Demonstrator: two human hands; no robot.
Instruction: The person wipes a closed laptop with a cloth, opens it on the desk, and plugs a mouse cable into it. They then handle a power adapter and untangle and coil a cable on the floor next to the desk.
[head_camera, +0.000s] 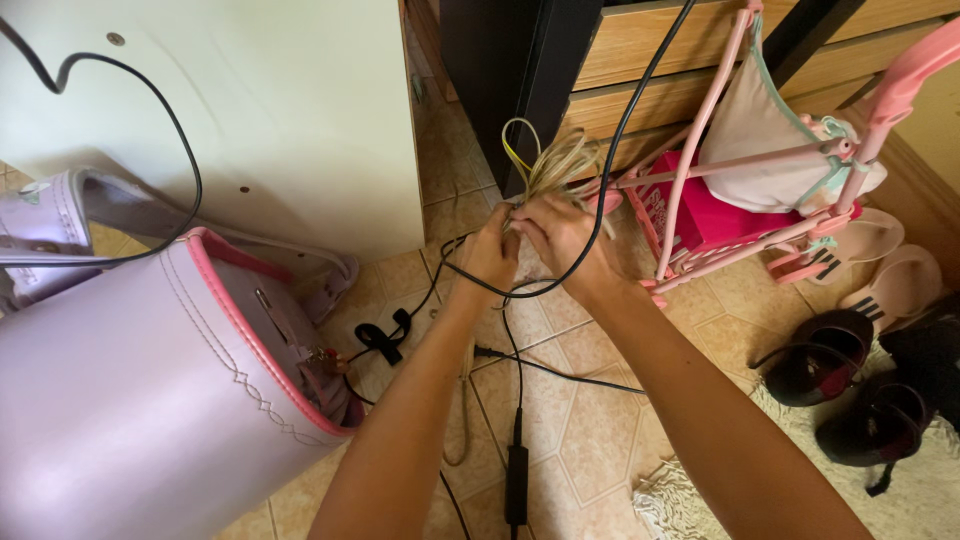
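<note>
This is a room in a home. Beige tiled floor (590, 440) spreads below the fingers (520, 225); a pink toy doll stroller (770, 150) stands just to their right before a wooden dresser (650, 50). Sandals and dark shoes (860, 350) lie farther right by a shaggy rug (680, 500), and a lilac school satchel (130, 390) sits to the left.
</note>
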